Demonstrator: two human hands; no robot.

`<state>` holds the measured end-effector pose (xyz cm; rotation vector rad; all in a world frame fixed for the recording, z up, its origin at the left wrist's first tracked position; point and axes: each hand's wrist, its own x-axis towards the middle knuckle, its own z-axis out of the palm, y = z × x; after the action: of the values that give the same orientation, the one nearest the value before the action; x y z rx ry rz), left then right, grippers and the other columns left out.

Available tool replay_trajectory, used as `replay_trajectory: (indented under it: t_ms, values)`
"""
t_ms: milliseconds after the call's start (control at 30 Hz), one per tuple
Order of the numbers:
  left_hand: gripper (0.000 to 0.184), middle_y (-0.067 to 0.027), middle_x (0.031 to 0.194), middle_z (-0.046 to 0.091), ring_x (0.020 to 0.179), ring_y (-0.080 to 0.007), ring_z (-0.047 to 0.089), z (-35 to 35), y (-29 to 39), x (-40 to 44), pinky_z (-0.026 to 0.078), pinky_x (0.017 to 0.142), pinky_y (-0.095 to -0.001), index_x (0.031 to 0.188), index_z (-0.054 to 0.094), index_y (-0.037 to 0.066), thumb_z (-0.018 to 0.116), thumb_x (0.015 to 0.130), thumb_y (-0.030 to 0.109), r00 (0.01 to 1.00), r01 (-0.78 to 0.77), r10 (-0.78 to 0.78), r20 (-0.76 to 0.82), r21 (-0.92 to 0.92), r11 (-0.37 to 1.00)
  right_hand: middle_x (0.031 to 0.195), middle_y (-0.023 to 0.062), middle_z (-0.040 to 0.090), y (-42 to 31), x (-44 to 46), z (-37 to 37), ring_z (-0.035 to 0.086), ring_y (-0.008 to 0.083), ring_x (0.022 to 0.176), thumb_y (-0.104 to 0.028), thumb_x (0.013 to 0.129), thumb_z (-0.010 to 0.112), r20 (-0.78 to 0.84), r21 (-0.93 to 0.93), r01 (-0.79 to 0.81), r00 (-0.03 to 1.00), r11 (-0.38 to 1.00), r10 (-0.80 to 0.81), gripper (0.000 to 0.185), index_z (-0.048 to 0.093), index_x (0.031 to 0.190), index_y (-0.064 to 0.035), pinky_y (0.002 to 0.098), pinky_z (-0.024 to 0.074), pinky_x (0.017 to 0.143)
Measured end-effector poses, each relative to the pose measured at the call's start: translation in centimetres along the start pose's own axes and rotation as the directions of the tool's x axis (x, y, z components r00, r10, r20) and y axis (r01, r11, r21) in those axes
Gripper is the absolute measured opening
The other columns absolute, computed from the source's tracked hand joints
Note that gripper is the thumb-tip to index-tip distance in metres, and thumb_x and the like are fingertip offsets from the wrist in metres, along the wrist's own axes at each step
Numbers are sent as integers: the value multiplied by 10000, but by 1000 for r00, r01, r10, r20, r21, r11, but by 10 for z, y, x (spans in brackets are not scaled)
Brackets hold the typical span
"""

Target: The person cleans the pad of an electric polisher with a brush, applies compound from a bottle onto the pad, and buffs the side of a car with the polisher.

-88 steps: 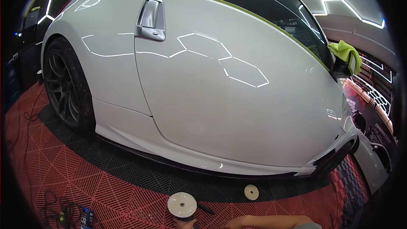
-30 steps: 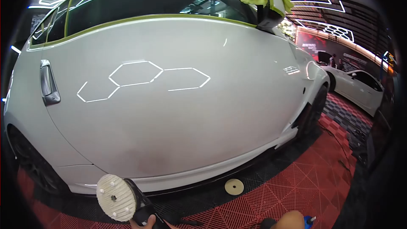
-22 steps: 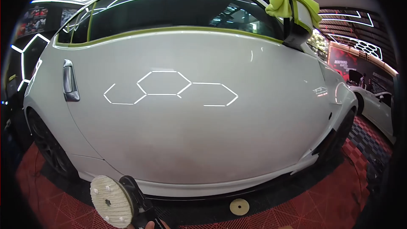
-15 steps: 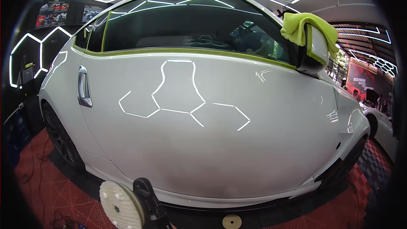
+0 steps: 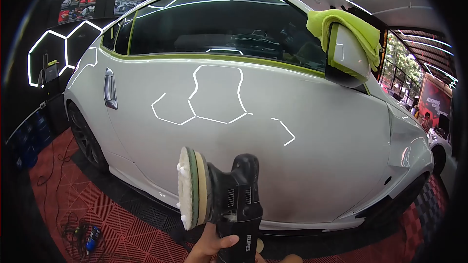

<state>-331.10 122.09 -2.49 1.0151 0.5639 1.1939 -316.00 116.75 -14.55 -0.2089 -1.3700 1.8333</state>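
My left hand is closed around the body of a black polisher marked RUPES, its thumb across the near side. The polisher stands upright in front of the car door, apart from it. Its round, off-white fluffy pad faces left, with white dabs on its face and green and yellowish layers behind. At the bottom edge, a bit of skin shows right of the polisher, perhaps my right hand; its fingers are hidden. The white car door fills the middle, with a chrome handle on the left.
A lime-green cloth drapes over the side mirror. Green masking tape edges the window. Cables and a blue-and-black object lie on the red floor tiles at lower left. Another car stands at far right.
The polisher has come up and right from the bottom edge, its pad turning to face left. My left hand has come into view. The camera view has shifted slightly.
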Motion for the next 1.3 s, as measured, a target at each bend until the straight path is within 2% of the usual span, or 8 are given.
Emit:
replay_trajectory:
  t_ms: [267, 367, 533, 667, 900, 1133, 1233, 1300]
  values:
    - [1012, -256, 1311, 550, 1145, -344, 631, 60, -32, 40, 556, 968, -435, 1412, 411, -83, 793, 642, 452, 942, -60, 125, 313, -211, 976, 1373, 213, 525, -74, -64, -37, 610, 299, 1179, -286, 753, 877, 300, 256, -84, 954, 963, 3, 1147, 110, 1556, 2, 412, 483, 1021]
    - [1006, -246, 1348, 541, 1207, -341, 599, 85, -6, 49, 499, 1043, -440, 1424, 407, -79, 780, 683, 490, 844, 83, 104, 526, -321, 944, 1177, 197, 631, -82, -82, -26, 697, 245, 896, -228, 762, 849, -3, -130, 20, 1000, 991, -20, 983, 244, 1507, -15, 350, 573, 842]
    - [1035, -245, 1444, 457, 1383, -315, 433, 77, 1, 33, 357, 1144, -415, 1509, 255, -73, 776, 800, 471, 907, 46, -57, 417, 36, 998, 1430, 155, 468, -67, -54, 23, 517, 275, 1269, -226, 738, 862, -407, -630, 293, 664, 719, -628, 1040, 238, 1552, -57, 398, 405, 1083]
    - [1015, -213, 1435, 473, 1350, -294, 455, 54, -3, 35, 349, 1144, -414, 1508, 284, -49, 838, 787, 404, 918, -18, -41, 394, 144, 989, 1490, 116, 402, -15, -53, 19, 436, 263, 1326, -249, 691, 904, -477, -783, 82, 556, 616, -681, 1138, 212, 1576, -66, 410, 371, 1097]
    - [919, -138, 1327, 560, 1218, -233, 537, 11, -61, 34, 415, 1073, -393, 1418, 413, -39, 885, 749, 379, 862, 106, -27, 506, -128, 986, 1309, 143, 534, 38, -75, 30, 584, 262, 1128, -201, 638, 955, -696, -648, -92, 475, 756, -538, 1233, 144, 1559, -74, 396, 515, 921]
    - [1000, -132, 1339, 559, 1225, -221, 532, -9, -45, 58, 403, 1086, -387, 1459, 373, -33, 885, 730, 422, 795, 52, 59, 603, -164, 985, 1395, 151, 445, 28, -47, 54, 484, 270, 1270, -226, 620, 967, -780, -511, -127, 485, 850, -396, 1271, 126, 1562, -80, 411, 437, 1041]
    - [962, -170, 1314, 571, 1218, -245, 557, -12, -4, 71, 422, 1078, -382, 1431, 388, -57, 873, 730, 389, 741, 22, 114, 662, -194, 981, 1395, 182, 437, -4, 10, 60, 439, 250, 1297, -259, 647, 948, -433, -901, -210, 487, 379, -759, 1160, 221, 1521, -32, 423, 385, 1082]
    - [908, -164, 1281, 586, 1209, -238, 549, -9, 25, 85, 413, 1072, -373, 1396, 434, -59, 855, 737, 403, 753, -73, 210, 623, -239, 968, 1395, 179, 439, -18, 39, 66, 451, 255, 1294, -254, 652, 938, -455, -889, -197, 474, 413, -753, 1153, 217, 1523, -29, 419, 394, 1080]
